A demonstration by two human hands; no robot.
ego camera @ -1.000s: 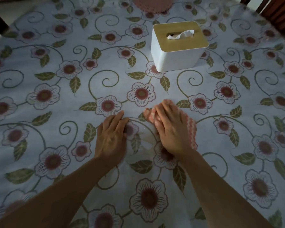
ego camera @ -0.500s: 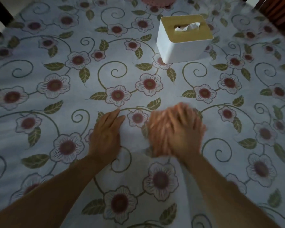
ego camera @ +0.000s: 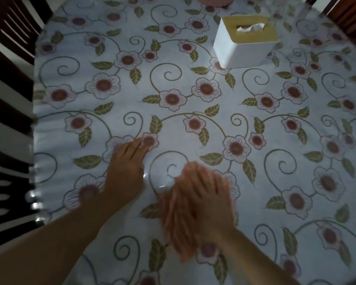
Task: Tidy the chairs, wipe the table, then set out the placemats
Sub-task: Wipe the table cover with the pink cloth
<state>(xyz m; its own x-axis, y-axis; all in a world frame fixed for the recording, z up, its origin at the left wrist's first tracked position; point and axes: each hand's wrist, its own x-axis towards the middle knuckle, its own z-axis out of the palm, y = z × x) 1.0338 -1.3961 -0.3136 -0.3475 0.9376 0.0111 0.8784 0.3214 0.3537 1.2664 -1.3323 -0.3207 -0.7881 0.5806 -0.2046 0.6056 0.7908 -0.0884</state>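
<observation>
While blurred, cloth [ego camera: 174,219] seemingly under right hand [ego camera: 206,200] grip | table [ego camera: 173,79]

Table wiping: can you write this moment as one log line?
step: wiping | right hand: on pink cloth, blurred | left hand: flat on tablecloth

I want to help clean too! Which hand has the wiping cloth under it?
The right hand, blurred, presses the pink cloth on the tablecloth. The left hand just lies flat on it with nothing under it.

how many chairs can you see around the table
2: one chair along the table's left edge, one chair at the far right corner. Others may be out of frame.
</observation>
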